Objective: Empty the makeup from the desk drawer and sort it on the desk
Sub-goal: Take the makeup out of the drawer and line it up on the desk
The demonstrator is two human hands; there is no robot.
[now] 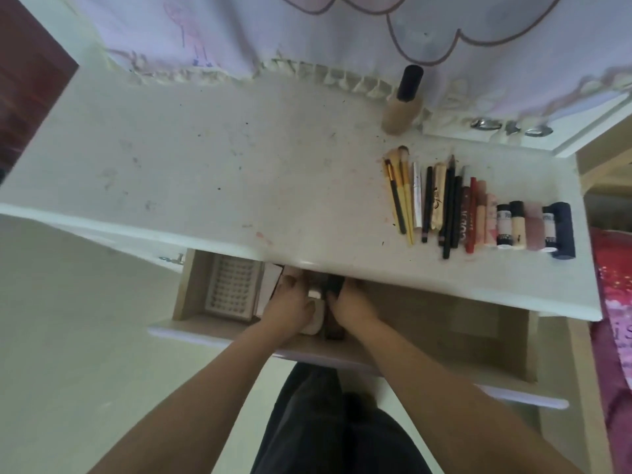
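The desk drawer (427,323) is pulled out below the white desk top (239,186). Both hands reach into its middle. My left hand (290,307) lies over a pale round compact (316,319), fingers curled on it. My right hand (349,302) closes around a dark case (333,331) beside it. A clear lash tray (231,290) lies in the drawer's left end. On the desk's right side a sorted row lies side by side: brushes (398,196), pencils (449,206), lipsticks (473,217) and small tubes (533,227). A foundation bottle (403,104) stands behind them.
A frilled lilac cloth (307,39) hangs along the desk's back edge. Metal rings (509,126) lie at the back right. A pink patterned fabric (612,302) is beside the desk on the right. The drawer's right half shows bare wood. My dark trousers (338,425) are below.
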